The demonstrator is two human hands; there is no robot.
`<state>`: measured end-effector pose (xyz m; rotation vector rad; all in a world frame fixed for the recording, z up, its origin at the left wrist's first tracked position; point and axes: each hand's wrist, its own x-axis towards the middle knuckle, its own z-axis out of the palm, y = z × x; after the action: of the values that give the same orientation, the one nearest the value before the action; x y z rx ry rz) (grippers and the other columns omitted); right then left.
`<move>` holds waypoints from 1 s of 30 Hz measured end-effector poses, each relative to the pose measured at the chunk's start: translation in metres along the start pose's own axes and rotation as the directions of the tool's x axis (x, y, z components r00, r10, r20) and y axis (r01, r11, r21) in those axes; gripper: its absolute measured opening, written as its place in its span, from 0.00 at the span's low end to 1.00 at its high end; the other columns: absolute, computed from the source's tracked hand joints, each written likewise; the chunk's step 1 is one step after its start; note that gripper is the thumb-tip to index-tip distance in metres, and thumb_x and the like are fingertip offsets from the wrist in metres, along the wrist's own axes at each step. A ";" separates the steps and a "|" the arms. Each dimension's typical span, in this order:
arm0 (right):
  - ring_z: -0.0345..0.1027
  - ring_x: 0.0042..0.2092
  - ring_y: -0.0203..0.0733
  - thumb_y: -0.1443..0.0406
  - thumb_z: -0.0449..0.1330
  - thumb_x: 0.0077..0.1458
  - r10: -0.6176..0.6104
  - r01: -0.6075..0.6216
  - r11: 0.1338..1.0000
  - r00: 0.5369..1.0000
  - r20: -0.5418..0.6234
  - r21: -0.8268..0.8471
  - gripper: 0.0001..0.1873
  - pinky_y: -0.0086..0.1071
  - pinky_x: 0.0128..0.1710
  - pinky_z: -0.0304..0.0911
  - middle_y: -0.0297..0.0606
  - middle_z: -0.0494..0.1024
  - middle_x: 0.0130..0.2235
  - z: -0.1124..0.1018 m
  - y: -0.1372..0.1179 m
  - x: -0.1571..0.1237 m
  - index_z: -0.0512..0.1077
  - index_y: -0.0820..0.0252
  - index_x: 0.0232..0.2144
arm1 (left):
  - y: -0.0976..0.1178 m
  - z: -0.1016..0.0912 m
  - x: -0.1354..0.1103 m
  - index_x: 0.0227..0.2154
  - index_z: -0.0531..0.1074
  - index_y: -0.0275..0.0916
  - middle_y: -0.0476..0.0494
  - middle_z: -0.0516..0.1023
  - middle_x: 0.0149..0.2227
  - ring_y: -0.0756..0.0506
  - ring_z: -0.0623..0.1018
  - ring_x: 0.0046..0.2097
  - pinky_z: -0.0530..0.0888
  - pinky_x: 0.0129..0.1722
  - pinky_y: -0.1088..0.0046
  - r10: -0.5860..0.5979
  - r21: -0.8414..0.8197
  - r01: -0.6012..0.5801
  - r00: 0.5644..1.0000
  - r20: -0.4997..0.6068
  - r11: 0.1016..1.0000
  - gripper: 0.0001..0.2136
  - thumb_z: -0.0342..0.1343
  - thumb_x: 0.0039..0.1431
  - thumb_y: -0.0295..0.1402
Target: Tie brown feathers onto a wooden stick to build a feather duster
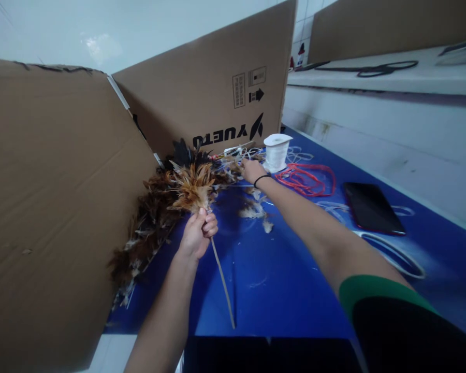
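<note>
My left hand (200,230) is closed around the thin stick of a feather duster (194,189), just below its tuft of orange-brown feathers. The bare stick (223,282) slants down toward the front of the blue table. Farther away, my right hand (253,171), with a black band at the wrist, reaches into the right end of a heap of loose feathers (231,168). Its fingers are drawn together among them, and what they pinch is too small to make out. More brown feathers (153,207) lie in a long row left of the duster.
Cardboard panels (54,207) stand at the left and back (202,88). Right of my right hand are a white spool (276,153), red string (306,178), a phone (373,207) and scissors handles (396,254). Loose feather bits (254,210) lie on the blue table (279,290). Black-handled scissors (386,68) rest on a ledge.
</note>
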<state>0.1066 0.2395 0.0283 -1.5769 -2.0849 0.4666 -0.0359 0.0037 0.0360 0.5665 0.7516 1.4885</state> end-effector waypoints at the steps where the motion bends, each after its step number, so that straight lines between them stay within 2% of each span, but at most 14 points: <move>1: 0.72 0.43 0.47 0.71 0.58 0.50 0.020 -0.021 0.998 1.000 0.021 0.052 0.17 0.36 0.43 0.65 0.49 0.78 0.40 -0.004 0.000 -0.003 0.70 0.63 0.45 | -0.001 0.000 0.000 0.27 0.63 0.33 0.53 0.57 0.23 0.59 0.54 0.19 0.51 0.16 0.85 -0.004 0.000 0.004 1.000 0.002 1.000 0.09 0.56 0.56 0.33; 4: 0.74 0.31 0.41 0.72 0.60 0.48 0.058 -0.084 0.971 0.991 0.118 0.224 0.13 0.29 0.32 0.68 0.40 0.79 0.29 -0.016 -0.002 -0.016 0.72 0.64 0.39 | -0.003 0.001 0.000 0.28 0.63 0.33 0.53 0.57 0.23 0.59 0.54 0.19 0.51 0.16 0.85 -0.012 -0.003 0.012 1.000 0.022 1.000 0.09 0.56 0.56 0.32; 8: 0.71 0.28 0.36 0.72 0.59 0.48 0.052 -0.124 0.906 0.981 0.185 0.404 0.06 0.27 0.26 0.67 0.38 0.78 0.28 -0.032 -0.008 -0.040 0.70 0.64 0.33 | -0.005 0.000 0.000 0.29 0.63 0.32 0.53 0.57 0.23 0.60 0.55 0.19 0.51 0.16 0.85 -0.023 -0.013 0.024 0.998 0.050 1.000 0.08 0.55 0.57 0.32; 11: 0.68 0.26 0.33 0.71 0.60 0.48 0.061 -0.170 0.791 0.978 0.200 0.587 0.02 0.26 0.25 0.65 0.35 0.75 0.26 -0.043 -0.010 -0.055 0.69 0.63 0.28 | -0.005 -0.001 0.000 0.29 0.63 0.33 0.53 0.57 0.23 0.59 0.54 0.19 0.51 0.16 0.85 -0.030 -0.024 0.031 0.998 0.057 0.999 0.08 0.55 0.57 0.31; 13: 0.62 0.23 0.30 0.70 0.61 0.47 0.067 -0.179 0.709 0.980 0.187 0.682 0.05 0.24 0.22 0.61 0.32 0.70 0.22 -0.048 -0.009 -0.063 0.68 0.63 0.23 | -0.005 -0.001 0.001 0.29 0.63 0.33 0.54 0.56 0.22 0.59 0.54 0.19 0.51 0.16 0.85 -0.039 -0.032 0.040 0.998 0.051 0.999 0.08 0.54 0.58 0.31; 15: 0.56 0.22 0.28 0.69 0.61 0.47 0.061 -0.141 0.692 0.989 0.137 0.708 0.07 0.23 0.20 0.56 0.30 0.66 0.19 -0.053 -0.008 -0.072 0.68 0.64 0.21 | -0.006 -0.001 0.001 0.29 0.63 0.33 0.54 0.56 0.22 0.59 0.54 0.19 0.50 0.16 0.85 -0.048 -0.043 0.050 0.998 0.050 0.998 0.08 0.54 0.58 0.31; 17: 0.53 0.21 0.27 0.70 0.60 0.48 0.042 -0.108 0.671 0.993 0.107 0.733 0.07 0.24 0.20 0.53 0.31 0.67 0.21 -0.059 -0.006 -0.082 0.68 0.65 0.21 | -0.006 -0.002 0.002 0.29 0.63 0.32 0.54 0.56 0.23 0.60 0.54 0.19 0.50 0.16 0.85 -0.053 -0.057 0.056 0.997 0.061 0.997 0.07 0.53 0.58 0.31; 19: 0.57 0.23 0.28 0.71 0.58 0.51 0.013 -0.118 0.586 0.991 0.137 0.801 0.05 0.24 0.21 0.54 0.34 0.71 0.25 -0.064 -0.004 -0.094 0.68 0.65 0.24 | -0.007 -0.002 0.002 0.29 0.63 0.32 0.54 0.56 0.23 0.60 0.54 0.19 0.50 0.16 0.85 -0.059 -0.073 0.064 0.996 0.073 0.995 0.07 0.52 0.59 0.30; 22: 0.66 0.28 0.32 0.70 0.55 0.54 -0.002 -0.197 0.419 0.976 0.218 0.886 0.03 0.25 0.24 0.58 0.40 0.76 0.32 -0.070 -0.003 -0.114 0.66 0.63 0.28 | -0.008 -0.001 0.001 0.29 0.63 0.31 0.54 0.56 0.23 0.60 0.55 0.19 0.51 0.16 0.85 -0.078 -0.094 0.085 0.994 0.071 0.992 0.07 0.51 0.60 0.29; 25: 0.70 0.32 0.36 0.69 0.54 0.55 0.031 -0.289 0.332 0.955 0.296 0.898 0.02 0.27 0.27 0.61 0.45 0.77 0.35 -0.067 0.000 -0.129 0.64 0.62 0.30 | -0.009 0.000 0.000 0.29 0.63 0.32 0.54 0.55 0.23 0.60 0.55 0.19 0.51 0.15 0.85 -0.097 -0.110 0.103 0.993 0.063 0.989 0.06 0.51 0.60 0.29; 27: 0.70 0.33 0.36 0.69 0.55 0.54 0.053 -0.320 0.338 0.946 0.321 0.885 0.02 0.27 0.29 0.63 0.46 0.77 0.36 -0.060 0.004 -0.136 0.66 0.63 0.30 | -0.009 0.001 0.000 0.29 0.63 0.32 0.54 0.55 0.23 0.60 0.55 0.19 0.51 0.15 0.85 -0.109 -0.119 0.116 0.992 0.059 0.986 0.06 0.51 0.60 0.29; 30: 0.66 0.31 0.33 0.66 0.61 0.49 0.078 -0.248 0.458 0.968 0.239 0.854 0.05 0.25 0.27 0.61 0.39 0.76 0.32 -0.049 0.010 -0.144 0.69 0.63 0.28 | -0.009 0.001 0.001 0.28 0.63 0.32 0.54 0.55 0.23 0.60 0.55 0.19 0.51 0.15 0.85 -0.125 -0.130 0.132 0.990 0.060 0.983 0.06 0.51 0.60 0.29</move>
<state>0.1739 0.1031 0.0386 -1.0670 -1.3157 1.5185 -0.0290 0.0042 0.0300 0.4444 0.6313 1.3884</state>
